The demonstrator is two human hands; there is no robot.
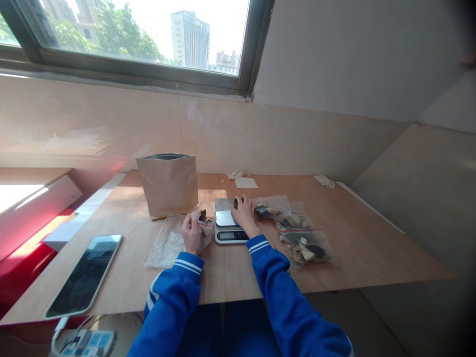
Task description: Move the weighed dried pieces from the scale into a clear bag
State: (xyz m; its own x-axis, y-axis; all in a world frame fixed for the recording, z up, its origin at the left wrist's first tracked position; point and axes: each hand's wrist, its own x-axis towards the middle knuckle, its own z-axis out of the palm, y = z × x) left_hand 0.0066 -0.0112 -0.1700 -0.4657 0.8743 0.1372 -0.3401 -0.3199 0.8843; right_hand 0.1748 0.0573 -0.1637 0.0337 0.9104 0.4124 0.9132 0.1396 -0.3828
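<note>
My left hand (192,233) is closed on the edge of a small clear plastic bag (206,232), and dark, crinkled pieces (203,215) show at its top. To its right lies a kitchen scale (225,218) with a silver plate and a small display. Over the right side of that plate, the fingers of my right hand (244,214) are bent around a dark dried piece (236,203); the hand partly hides it. Beside the scale are several clear zip bags (305,248) holding dark and pale dried pieces.
A brown stand-up paper pouch (169,186) stands open behind my left hand. Flat clear plastic bags (167,245) lie before it. A phone (87,275) is at the left, above a power strip (89,342). White paper (246,183) and crumpled tissue (324,181) lie near the wall.
</note>
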